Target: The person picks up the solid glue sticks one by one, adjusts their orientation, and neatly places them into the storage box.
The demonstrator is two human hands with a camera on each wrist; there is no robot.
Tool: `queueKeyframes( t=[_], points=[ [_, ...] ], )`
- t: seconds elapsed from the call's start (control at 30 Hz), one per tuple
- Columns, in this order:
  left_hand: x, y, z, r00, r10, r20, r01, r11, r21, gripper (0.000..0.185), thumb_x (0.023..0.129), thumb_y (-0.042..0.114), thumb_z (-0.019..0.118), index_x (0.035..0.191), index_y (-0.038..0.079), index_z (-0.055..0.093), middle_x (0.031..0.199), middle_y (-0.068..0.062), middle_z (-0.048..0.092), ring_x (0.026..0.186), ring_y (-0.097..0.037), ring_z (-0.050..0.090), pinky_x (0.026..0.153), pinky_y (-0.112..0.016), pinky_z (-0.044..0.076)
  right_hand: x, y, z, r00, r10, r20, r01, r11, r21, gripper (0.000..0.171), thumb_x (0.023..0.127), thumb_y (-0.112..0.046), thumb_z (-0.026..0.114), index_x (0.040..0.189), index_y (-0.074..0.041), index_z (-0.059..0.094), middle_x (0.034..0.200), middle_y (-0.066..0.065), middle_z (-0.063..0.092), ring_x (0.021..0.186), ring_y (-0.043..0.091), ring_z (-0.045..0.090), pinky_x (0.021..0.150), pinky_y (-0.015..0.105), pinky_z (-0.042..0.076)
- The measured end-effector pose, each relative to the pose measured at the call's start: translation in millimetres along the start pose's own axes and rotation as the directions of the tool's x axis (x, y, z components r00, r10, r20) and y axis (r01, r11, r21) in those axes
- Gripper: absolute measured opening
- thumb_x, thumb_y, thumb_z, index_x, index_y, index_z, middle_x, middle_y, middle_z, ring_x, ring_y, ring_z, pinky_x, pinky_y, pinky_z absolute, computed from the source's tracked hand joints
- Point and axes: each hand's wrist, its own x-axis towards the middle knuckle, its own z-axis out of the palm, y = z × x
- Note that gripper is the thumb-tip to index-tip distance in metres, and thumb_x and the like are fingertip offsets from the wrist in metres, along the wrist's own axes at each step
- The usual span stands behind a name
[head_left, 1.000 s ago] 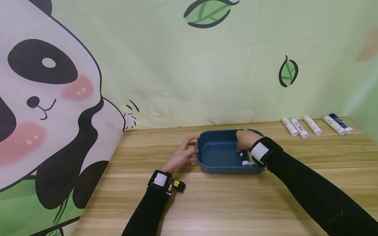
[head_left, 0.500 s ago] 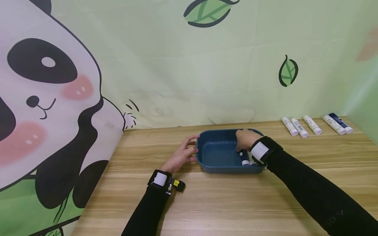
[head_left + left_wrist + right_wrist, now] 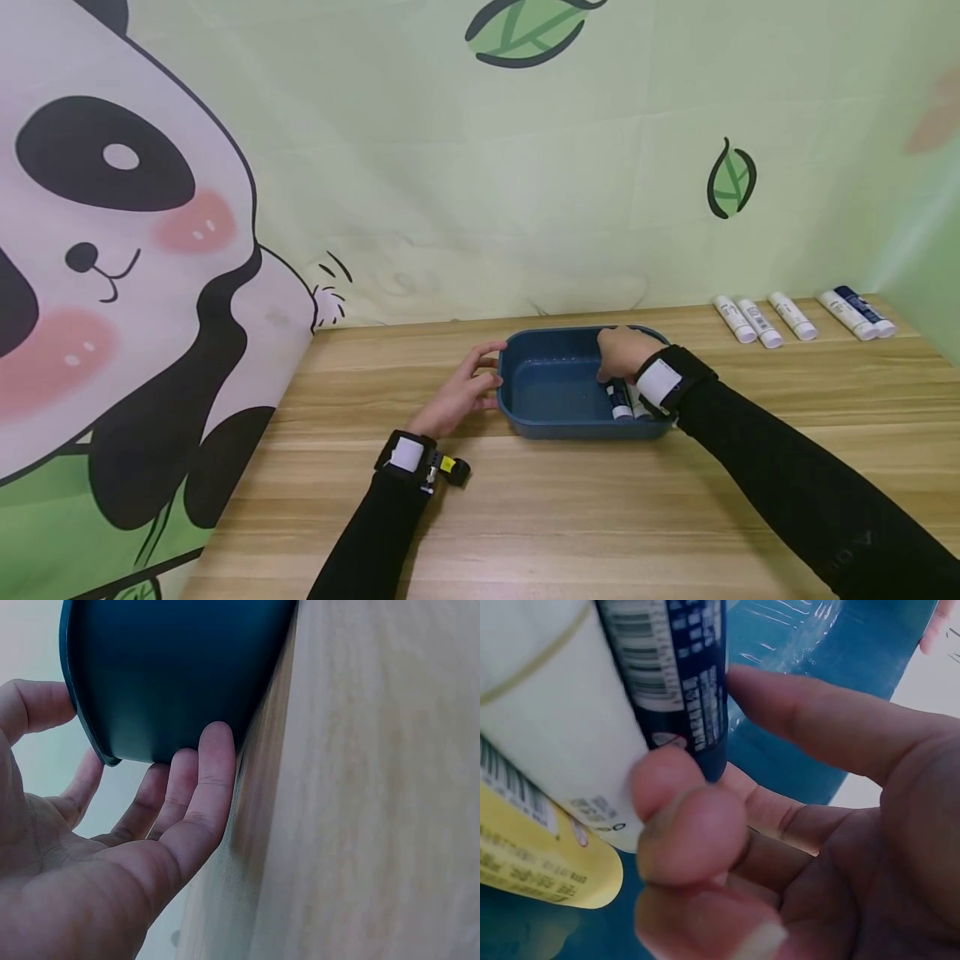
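A dark blue tray (image 3: 551,421) sits on the wooden table (image 3: 570,508). My left hand (image 3: 465,392) rests against its left wall, fingers (image 3: 202,787) straight on the outer side (image 3: 172,675) and thumb near the rim. My right hand (image 3: 622,354) reaches into the tray's right end. There its thumb (image 3: 682,817) and a finger (image 3: 817,727) hold the end of a dark blue tube (image 3: 675,675). That tube lies beside a white tube (image 3: 547,712) and a yellow one (image 3: 540,862). From the head view the tubes (image 3: 619,402) are partly hidden under the hand.
Several more tubes lie in a row at the table's back right, white ones (image 3: 761,323) and a dark blue one (image 3: 866,310). A panda-print cloth (image 3: 135,292) hangs over the left side. A green leaf-print backdrop (image 3: 525,167) stands behind the table.
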Motion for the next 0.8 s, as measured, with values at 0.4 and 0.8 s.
queueKeyframes(
  t=[0.4,0.8],
  points=[
    [0.5,0.0,-0.1,1.0,0.006,-0.001,-0.006,1.0,-0.003,0.061,0.1,0.008,0.044,0.158,0.024,0.034,0.15,-0.019,0.035,0.114,-0.023,0.053,0.091,-0.033,0.058,1.0,1.2,0.7,1.0,-0.01,-0.005,0.01,1.0,0.004,0.036,0.095,-0.016,0.07,0.118,0.011,0.066,0.071,0.008,0.065,0.046,0.01,0.053,0.044,0.018,0.042],
    [0.3,1.4,1.2,1.0,0.005,-0.007,-0.006,1.0,-0.019,0.063,0.098,0.009,0.048,0.158,0.024,0.035,0.151,-0.019,0.036,0.12,-0.027,0.056,0.09,-0.034,0.059,-1.4,2.2,0.0,0.999,-0.047,-0.02,0.047,0.999,0.016,0.029,0.095,-0.015,0.07,0.112,0.009,0.066,0.067,0.006,0.063,0.044,0.009,0.048,0.043,0.02,0.039]
  ],
)
